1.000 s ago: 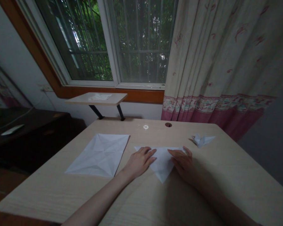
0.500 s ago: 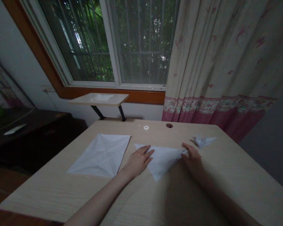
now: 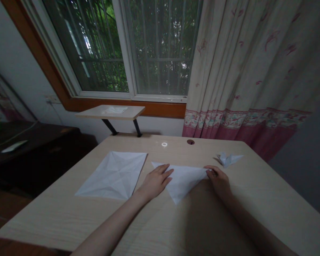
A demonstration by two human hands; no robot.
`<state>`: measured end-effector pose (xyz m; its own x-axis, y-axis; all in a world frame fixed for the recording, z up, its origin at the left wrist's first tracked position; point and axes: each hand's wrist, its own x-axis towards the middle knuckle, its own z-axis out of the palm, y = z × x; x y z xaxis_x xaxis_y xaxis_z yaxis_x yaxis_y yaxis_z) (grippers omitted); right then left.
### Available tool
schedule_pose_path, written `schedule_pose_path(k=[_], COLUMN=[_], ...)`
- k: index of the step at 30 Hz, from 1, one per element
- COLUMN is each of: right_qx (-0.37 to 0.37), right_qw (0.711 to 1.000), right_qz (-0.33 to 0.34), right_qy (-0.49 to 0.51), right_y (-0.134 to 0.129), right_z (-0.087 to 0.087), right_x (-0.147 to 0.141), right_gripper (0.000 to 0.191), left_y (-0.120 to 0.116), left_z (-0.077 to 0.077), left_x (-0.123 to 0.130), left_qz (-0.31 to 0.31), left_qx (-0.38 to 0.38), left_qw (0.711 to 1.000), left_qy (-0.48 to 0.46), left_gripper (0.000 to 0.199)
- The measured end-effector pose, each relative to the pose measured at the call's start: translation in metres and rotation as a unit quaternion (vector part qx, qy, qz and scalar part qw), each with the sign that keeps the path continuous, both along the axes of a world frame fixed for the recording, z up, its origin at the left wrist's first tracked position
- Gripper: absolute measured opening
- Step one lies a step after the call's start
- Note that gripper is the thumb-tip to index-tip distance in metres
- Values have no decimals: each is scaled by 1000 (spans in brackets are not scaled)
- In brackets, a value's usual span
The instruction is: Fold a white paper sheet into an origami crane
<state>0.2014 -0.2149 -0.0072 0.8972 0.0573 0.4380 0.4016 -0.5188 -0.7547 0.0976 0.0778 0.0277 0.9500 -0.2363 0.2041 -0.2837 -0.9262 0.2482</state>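
A white sheet of paper folded into a triangle lies on the desk, its long edge away from me and one corner pointing my way. My left hand rests flat on the triangle's left part, fingers stretched and a little apart. At the triangle's right corner my right hand has its fingers closed on the paper. Just beyond that hand sits a small folded paper crane. Left of my left hand is a creased square sheet of paper, lying unfolded.
The pale wooden desk has a round cable hole near its far edge. A small raised shelf at the back left carries white paper. Behind stand a window and a curtain. A dark cabinet is on the left.
The fingers of my right hand have closed on the triangle's right corner; before, they were spread around it. My left hand stays on the paper.
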Motion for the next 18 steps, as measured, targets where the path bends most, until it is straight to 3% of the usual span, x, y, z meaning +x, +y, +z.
schedule_pose_path(k=[5,9,15,18], right_qx=[6,-27,-108,-142], right_qw=[1000,993,956,939], right_qz=[4,32,142,201], right_qy=[-26,-113,-233,-241], right_y=[-2,-1,12,19], right_z=[-3,2,10,10], right_x=[2,-3,-25,-33], right_gripper=[38,38,33,37], left_y=[3,3,-8,-16], left_z=[-4,-5,3,5], left_x=[2,2,-5,-9], left_qz=[-21,-40,-33,-14], left_qx=[13,22,64,67], left_qw=[1000,999,997,997], left_qy=[-13,-22,-28,-34], left_gripper=[40,45,59,61])
